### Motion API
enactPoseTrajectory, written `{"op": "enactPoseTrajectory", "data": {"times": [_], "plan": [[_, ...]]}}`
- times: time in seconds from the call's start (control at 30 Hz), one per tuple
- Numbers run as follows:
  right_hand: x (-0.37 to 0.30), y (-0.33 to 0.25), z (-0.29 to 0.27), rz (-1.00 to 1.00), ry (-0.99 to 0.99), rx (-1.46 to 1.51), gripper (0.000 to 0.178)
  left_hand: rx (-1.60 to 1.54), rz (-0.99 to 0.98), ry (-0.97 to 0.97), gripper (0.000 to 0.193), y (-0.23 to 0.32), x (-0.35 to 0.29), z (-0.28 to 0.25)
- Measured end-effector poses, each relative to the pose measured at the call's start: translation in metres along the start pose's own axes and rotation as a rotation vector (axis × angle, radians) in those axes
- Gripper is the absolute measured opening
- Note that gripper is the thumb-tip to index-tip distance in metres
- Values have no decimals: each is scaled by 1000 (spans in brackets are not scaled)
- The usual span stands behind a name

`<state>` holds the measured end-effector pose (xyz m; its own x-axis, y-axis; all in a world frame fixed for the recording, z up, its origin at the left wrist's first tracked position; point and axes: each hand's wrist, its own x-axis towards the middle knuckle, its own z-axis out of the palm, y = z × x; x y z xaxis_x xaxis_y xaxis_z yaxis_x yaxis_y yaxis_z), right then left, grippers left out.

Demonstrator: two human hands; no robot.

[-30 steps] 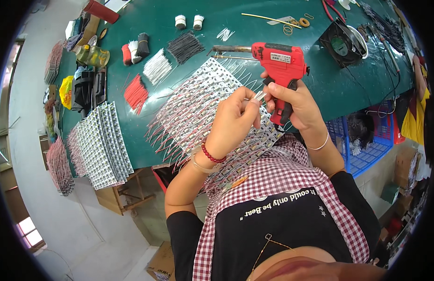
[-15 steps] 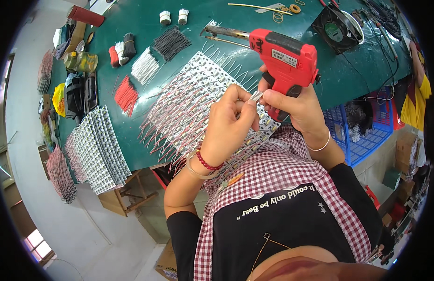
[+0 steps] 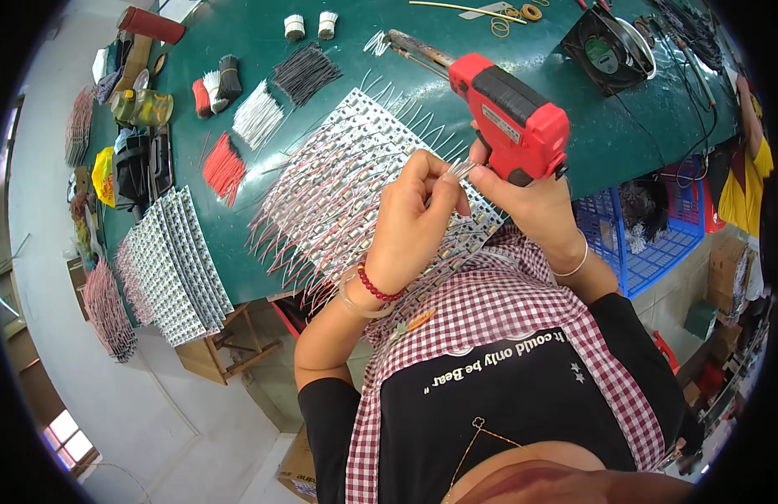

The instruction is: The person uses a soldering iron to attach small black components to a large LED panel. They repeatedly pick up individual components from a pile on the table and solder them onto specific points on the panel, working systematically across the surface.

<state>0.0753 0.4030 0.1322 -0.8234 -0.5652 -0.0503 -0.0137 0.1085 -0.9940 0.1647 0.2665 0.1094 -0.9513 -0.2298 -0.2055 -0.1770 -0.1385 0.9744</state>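
My left hand (image 3: pixel 412 220) is closed, its thumb and fingertips pinching a small bundle of short white wires (image 3: pixel 461 169). Close beside it, my right hand (image 3: pixel 536 206) grips a red and black soldering gun (image 3: pixel 517 118), its long metal tip pointing to the far left. The right thumb is near the other end of the wires; whether it pinches them too is hard to see. Below both hands lies a panel of small white circuit boards (image 3: pixel 343 164), with red and white wires along its left side and white wires standing up at the far edge.
Piles of red wires (image 3: pixel 224 168), white wires (image 3: pixel 258 115) and black wires (image 3: pixel 307 73) lie on the green table (image 3: pixel 238 277). More board panels (image 3: pixel 175 269) are stacked at the left. A black fan (image 3: pixel 603 52) stands far right, above a blue crate (image 3: pixel 649 244).
The soldering gun has turned in my right hand, its tip swinging slightly right and away. Its body now shows more from the top. My left hand keeps its pinch on the white wires.
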Motion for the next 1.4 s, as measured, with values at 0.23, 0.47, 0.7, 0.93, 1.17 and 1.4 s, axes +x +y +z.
{"op": "enactPoseTrajectory", "data": {"times": [0.23,0.47,0.7,0.93,1.17,1.4], "plan": [[-1,-1,4,20,45,33,15,155,128,58,9,-5,1,6],[-1,9,0,46,0,-142,40,443,324,145,5,-9,1,2],[4,15,-16,71,5,273,40,889,448,281,5,-33,21,-27],[8,29,-40,186,-71,486,32,1223,627,244,9,-86,44,-52],[5,32,-41,211,-121,513,36,1174,639,206,10,-87,39,-53],[4,28,-42,184,-145,521,39,1149,622,160,12,-88,10,-61]]}}
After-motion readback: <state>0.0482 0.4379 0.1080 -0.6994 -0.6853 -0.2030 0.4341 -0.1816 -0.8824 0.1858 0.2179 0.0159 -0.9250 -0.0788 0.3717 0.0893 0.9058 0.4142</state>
